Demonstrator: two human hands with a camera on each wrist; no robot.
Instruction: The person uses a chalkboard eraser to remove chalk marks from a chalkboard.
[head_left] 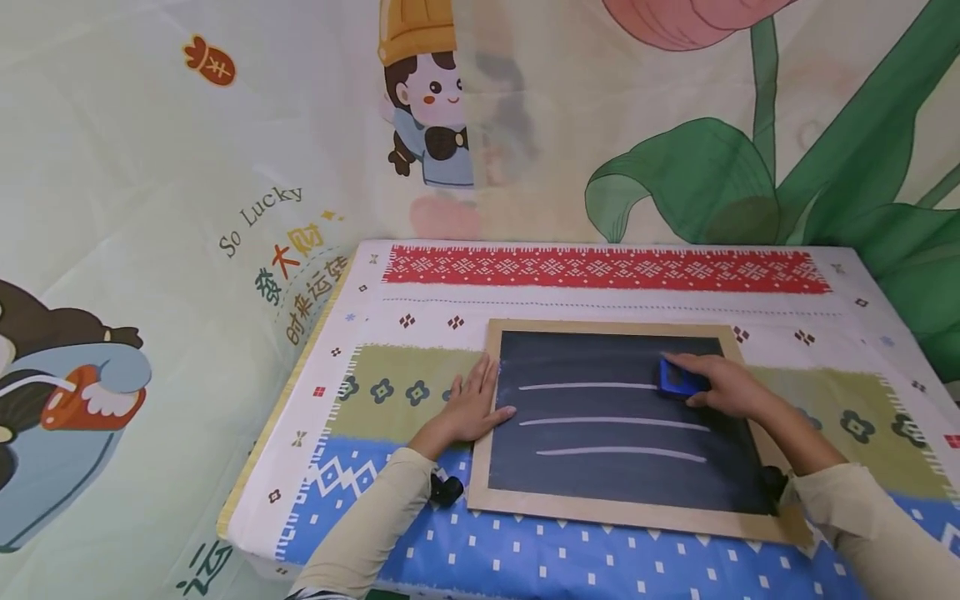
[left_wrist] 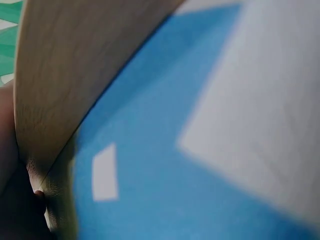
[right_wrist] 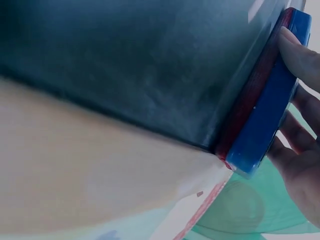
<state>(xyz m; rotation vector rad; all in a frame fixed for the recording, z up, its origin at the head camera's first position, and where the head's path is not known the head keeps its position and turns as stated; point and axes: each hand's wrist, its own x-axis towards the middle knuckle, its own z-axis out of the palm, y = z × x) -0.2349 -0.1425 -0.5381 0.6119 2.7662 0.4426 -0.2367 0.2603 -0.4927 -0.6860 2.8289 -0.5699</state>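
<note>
A wood-framed chalkboard [head_left: 615, 483] lies on the table with three pale chalk lines [head_left: 622, 452] across its dark face. Between thumb and fingers, my right hand [head_left: 731, 385] grips a blue chalkboard eraser [head_left: 678, 379] at the right end of the top line. In the right wrist view the blue eraser [right_wrist: 265, 110] shows a dark red pad laid against the board [right_wrist: 125, 65]. My left hand [head_left: 471, 404] rests on the left side of the frame, fingers straight and spread. The left wrist view holds mostly the wooden frame [left_wrist: 75, 60] and blue cloth.
A patterned cloth [head_left: 600, 304] in white, red, green and blue covers the table. Its yellowish left edge [head_left: 288, 383] shows beside a printed curtain [head_left: 187, 208]. A second curtain with large green leaves [head_left: 690, 175] hangs behind. Small black wrist cameras [head_left: 447, 490] sit at both cuffs.
</note>
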